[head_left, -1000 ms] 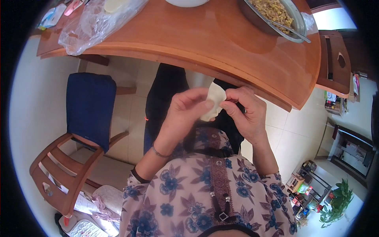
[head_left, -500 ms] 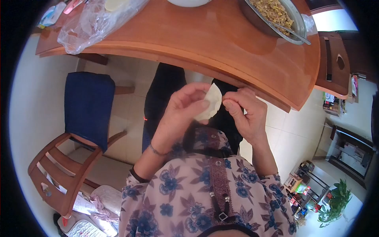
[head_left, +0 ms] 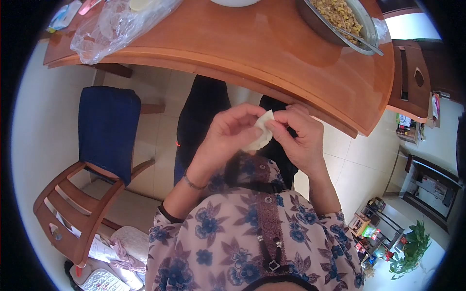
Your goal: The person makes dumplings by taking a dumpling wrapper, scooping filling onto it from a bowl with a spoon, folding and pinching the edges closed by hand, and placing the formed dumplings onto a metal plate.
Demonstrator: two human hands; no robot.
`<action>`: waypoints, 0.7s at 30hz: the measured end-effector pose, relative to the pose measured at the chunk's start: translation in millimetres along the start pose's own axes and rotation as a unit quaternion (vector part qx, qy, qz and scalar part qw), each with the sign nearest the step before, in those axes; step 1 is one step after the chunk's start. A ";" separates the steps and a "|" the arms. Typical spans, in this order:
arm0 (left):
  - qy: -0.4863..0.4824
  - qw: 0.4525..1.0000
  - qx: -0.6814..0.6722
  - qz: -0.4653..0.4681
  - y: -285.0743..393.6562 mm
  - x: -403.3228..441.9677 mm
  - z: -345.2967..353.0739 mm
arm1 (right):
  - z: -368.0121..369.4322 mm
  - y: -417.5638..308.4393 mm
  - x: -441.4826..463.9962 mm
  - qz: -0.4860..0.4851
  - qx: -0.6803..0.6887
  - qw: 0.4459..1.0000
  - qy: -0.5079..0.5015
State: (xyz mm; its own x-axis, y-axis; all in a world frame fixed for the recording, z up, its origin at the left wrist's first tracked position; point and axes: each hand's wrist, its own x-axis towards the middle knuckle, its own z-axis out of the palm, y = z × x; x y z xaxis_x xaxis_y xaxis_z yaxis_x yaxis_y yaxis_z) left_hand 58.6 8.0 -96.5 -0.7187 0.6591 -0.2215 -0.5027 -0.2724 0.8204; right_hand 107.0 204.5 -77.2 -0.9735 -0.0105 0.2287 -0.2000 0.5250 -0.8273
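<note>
A pale, half-moon dumpling (head_left: 262, 137) with a folded edge is held over my lap, just in front of the table edge. My left hand (head_left: 224, 135) is closed around its left side, thumb across the face. From the other side, the thumb and forefinger of my right hand (head_left: 302, 137) pinch its upper right edge. What is inside the dough is hidden. On the table at the upper right, a metal bowl (head_left: 373, 35) holds a crumbly yellow-brown filling (head_left: 338, 15), and a spoon (head_left: 363, 41) leans in it.
The wooden table (head_left: 218, 41) curves across the top of the view. A clear plastic bag (head_left: 104, 41) with a pale round item lies at its left, and part of a white dish (head_left: 234, 2) shows at the far edge. A blue-covered chair (head_left: 107, 131) stands to the left.
My right hand has moved left onto the dumpling and now pinches its edge. The dumpling has turned slightly and shows less of its face. My left hand keeps its hold.
</note>
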 end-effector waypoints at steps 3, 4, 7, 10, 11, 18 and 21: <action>0.002 1.000 0.001 -0.011 0.3 -1.1 -3.3 | 1.6 2.2 -0.5 -0.034 0.001 0.999 0.007; 0.003 1.000 0.003 -0.015 0.5 -1.7 -4.0 | -1.3 -0.3 -0.1 -0.034 0.001 0.999 0.007; 0.011 1.000 0.009 -0.018 3.7 -2.4 -3.6 | -14.9 -11.5 0.8 -0.006 0.038 0.999 -0.022; -0.014 1.000 -0.002 -0.002 3.2 -1.4 -4.9 | -20.3 -11.7 -1.5 0.016 -0.053 0.998 0.009; -0.015 1.000 -0.002 -0.001 2.4 -1.2 -5.4 | -20.6 -8.2 -2.8 0.033 -0.035 0.999 0.008; -0.060 0.998 -0.006 -0.019 4.7 -1.5 -2.6 | -18.9 -7.8 -0.6 0.063 0.083 0.994 -0.025; -0.065 0.998 -0.010 -0.021 2.5 -1.7 -0.9 | -21.9 -10.2 3.4 0.032 0.054 0.997 -0.045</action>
State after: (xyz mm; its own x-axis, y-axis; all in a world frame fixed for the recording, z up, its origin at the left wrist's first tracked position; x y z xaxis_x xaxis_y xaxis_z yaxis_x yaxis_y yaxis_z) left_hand 58.1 5.6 -94.5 -0.6299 0.7545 -0.1843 -0.5411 -0.2561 0.8011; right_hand 108.2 217.7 -56.7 -0.9897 -0.0582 0.1308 -0.1431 0.4315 -0.8907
